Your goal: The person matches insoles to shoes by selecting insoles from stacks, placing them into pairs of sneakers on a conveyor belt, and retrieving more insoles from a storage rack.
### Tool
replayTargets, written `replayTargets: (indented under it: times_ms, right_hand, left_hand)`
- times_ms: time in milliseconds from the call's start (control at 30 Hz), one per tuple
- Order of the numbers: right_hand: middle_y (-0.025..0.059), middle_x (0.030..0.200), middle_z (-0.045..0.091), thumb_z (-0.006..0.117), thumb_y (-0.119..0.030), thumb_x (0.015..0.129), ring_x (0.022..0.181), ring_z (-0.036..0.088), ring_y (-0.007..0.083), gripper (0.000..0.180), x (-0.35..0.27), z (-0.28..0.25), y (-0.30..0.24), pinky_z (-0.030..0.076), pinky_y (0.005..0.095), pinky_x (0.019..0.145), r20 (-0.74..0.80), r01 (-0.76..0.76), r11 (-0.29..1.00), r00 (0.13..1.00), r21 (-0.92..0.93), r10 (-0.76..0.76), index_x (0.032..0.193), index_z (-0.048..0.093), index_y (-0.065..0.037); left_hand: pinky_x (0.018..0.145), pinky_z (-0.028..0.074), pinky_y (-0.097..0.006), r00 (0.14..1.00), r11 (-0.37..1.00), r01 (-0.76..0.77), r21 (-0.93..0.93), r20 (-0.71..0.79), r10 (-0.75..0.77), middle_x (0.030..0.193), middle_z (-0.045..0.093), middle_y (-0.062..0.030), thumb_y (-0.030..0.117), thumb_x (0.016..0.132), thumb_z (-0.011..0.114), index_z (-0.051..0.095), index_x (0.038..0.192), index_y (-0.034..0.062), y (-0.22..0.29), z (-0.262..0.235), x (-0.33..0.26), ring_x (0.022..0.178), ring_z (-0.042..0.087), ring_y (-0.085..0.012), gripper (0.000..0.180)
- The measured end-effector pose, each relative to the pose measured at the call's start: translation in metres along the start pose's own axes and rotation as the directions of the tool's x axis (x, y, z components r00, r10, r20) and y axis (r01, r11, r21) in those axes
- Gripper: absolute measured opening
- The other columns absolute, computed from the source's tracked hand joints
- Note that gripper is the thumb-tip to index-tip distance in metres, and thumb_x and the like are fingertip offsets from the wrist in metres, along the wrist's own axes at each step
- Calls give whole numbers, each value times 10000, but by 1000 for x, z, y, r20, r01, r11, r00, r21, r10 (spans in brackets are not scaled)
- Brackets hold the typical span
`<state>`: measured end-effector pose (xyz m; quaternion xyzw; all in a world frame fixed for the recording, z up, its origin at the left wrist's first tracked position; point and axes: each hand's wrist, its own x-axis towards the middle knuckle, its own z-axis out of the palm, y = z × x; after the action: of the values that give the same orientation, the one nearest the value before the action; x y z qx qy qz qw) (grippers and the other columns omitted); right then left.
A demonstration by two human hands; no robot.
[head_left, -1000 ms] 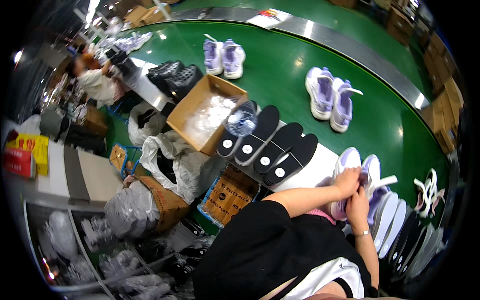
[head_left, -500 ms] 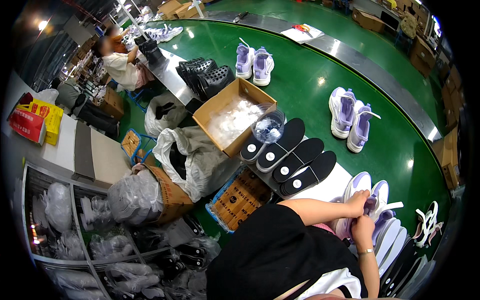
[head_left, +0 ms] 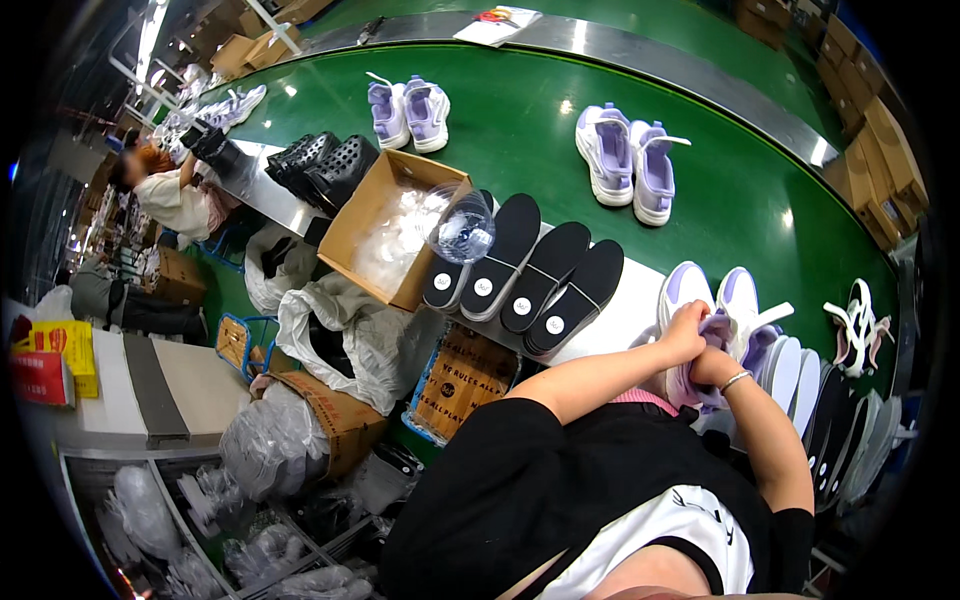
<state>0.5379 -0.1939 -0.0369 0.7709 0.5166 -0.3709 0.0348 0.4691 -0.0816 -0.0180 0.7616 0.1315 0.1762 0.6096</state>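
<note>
A white and lavender sneaker (head_left: 682,287) stands at the table edge in front of me, toe pointing away. My left hand (head_left: 686,333) is closed on the upper at its opening, fingertips partly hidden inside. My right hand (head_left: 713,367) is closed at the same opening from the heel side; its fingers are mostly hidden in the shoe. A matching sneaker (head_left: 738,298) stands close on the right, a white strap-like tab sticking out at its collar. Pale insoles (head_left: 784,366) lean in a row to the right of it.
Black insoles (head_left: 570,268) in banded bundles lie left of the sneakers. Beyond are a carton (head_left: 362,213) of white wads, a clear plastic cup (head_left: 466,228) and black clogs (head_left: 340,168). Two sneaker pairs stand on the green surface (head_left: 510,120). White straps (head_left: 855,325) lie at right.
The view has swung, so the table's things appear farther left and higher. Both hands stay at the same sneaker's opening, the right hand set deeper behind the left.
</note>
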Motion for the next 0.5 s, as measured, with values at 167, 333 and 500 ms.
replayTargets:
  times_ms: [167, 333, 500]
  right_hand:
    - [128, 701, 594, 519, -135, 630, 686, 584, 233, 105, -23, -19, -50, 453, 327, 596, -224, -356, 885, 928, -300, 298, 658, 616, -104]
    - [117, 627, 586, 498, -142, 613, 581, 572, 251, 113, -38, -21, -45, 436, 375, 531, -296, -255, 948, 936, -192, 192, 616, 602, -99]
    - [146, 690, 590, 486, -165, 632, 673, 571, 294, 163, -80, -60, -97, 369, 407, 695, -70, -237, 972, 969, 9, 237, 684, 583, -45]
  left_hand:
    - [739, 396, -347, 1000, 1000, 3, 7, 21, -3, 847, 498, -182, -56, 528, 460, 454, 910, -15, 5, -2, -3, 820, 483, -321, 384]
    - [871, 347, -338, 988, 993, 110, -29, 113, -106, 1026, 472, -205, 20, 543, 490, 428, 1054, -41, 10, -2, -1, 987, 451, -318, 519]
    - [708, 419, -282, 998, 999, 8, 49, 55, -11, 818, 537, -128, 5, 564, 489, 475, 893, -7, -1, -16, -2, 749, 520, -212, 329]
